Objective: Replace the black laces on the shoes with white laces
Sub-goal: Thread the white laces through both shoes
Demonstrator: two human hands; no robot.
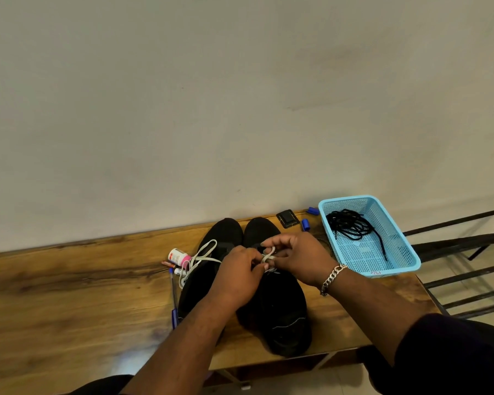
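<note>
While both hands meet over the right-hand black shoe (pixel 274 306), we note the fingers (pixel 261 267) of the left hand (pixel 240 276) curled and pinching the white lace (pixel 268 258), and those of the right hand (pixel 297 255) likewise curled round a loop of the same lace just above. We judge this to be the tying or final tightening of that lace; the exact knot is hidden between the hands. A chain bracelet (pixel 332 277) sits on the right wrist.

The left-hand black shoe (pixel 211 269) stands just beside the first, touching or nearly so, with its own white lace (pixel 203 256) lying in loose loops across its top and over its outer side. The black laces (pixel 351 225) lie bundled in the light-blue basket (pixel 408 260) to the right, so removal appears complete.

Risks, in our judgement: a pinch released too early would let the loop slip and the knot slacken; uneven pulling could leave one end too short; the bracelet could snag a loop.

On the wooden bench (pixel 69 295), left of the shoes, lie a small white and pink bottle (pixel 178 256), a blue pen (pixel 173 289) and other small items we cannot identify. Behind the shoes rest a small black square object (pixel 287 218) and two blue caps (pixel 305 224). Nothing obstructs the hands. The loose loops on the left shoe hang near the bottle and could drag it.
</note>
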